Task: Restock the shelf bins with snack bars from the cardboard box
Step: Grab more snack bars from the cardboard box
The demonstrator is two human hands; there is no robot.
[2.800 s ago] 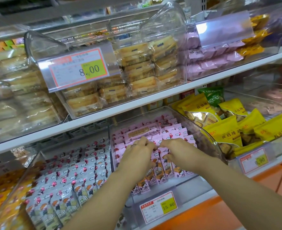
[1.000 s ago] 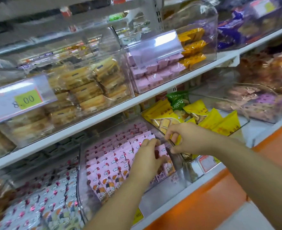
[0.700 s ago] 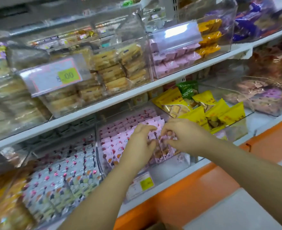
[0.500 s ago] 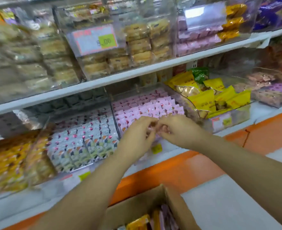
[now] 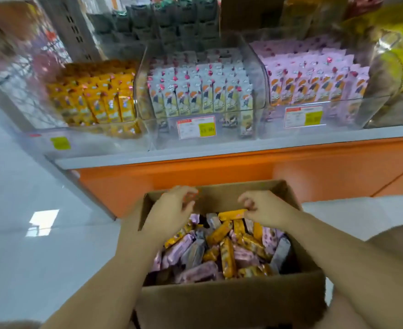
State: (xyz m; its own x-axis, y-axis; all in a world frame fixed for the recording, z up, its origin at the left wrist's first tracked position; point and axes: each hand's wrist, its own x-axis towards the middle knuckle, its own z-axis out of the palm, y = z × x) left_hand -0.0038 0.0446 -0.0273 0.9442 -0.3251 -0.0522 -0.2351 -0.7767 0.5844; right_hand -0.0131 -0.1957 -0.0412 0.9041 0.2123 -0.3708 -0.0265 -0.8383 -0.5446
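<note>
Both hands hover over the open cardboard box (image 5: pixel 231 302), which stands on the floor (image 5: pixel 29 245) right below them. The left hand (image 5: pixel 172 211) is open, with fingers spread and loosely curved over the box's far left corner, and holds nothing. The right hand (image 5: pixel 265 210) has its fingers curled inward over the far right side. Its fingertips (image 5: pixel 246 203) are just beside the end of a yellow bar (image 5: pixel 232 213), but motion blur hides whether they pinch it.

Under and between the hands, the box holds a loose heap of snack bars (image 5: pixel 219 255) in yellow, pink and grey wrappers, lying at all angles.

Beyond the hands, past an orange base panel (image 5: pixel 219 172), is the shelf (image 5: pixel 219 153) with three clear bins side by side. The left bin (image 5: pixel 89 138), ahead and left of the left hand, holds yellow bars. The middle bin (image 5: pixel 157 136), straight ahead, holds upright pale grey bars in rows. The right bin (image 5: pixel 338 124), ahead of the right hand, holds pink bars. A price tag (image 5: pixel 195 127) sits on the middle bin's front.
</note>
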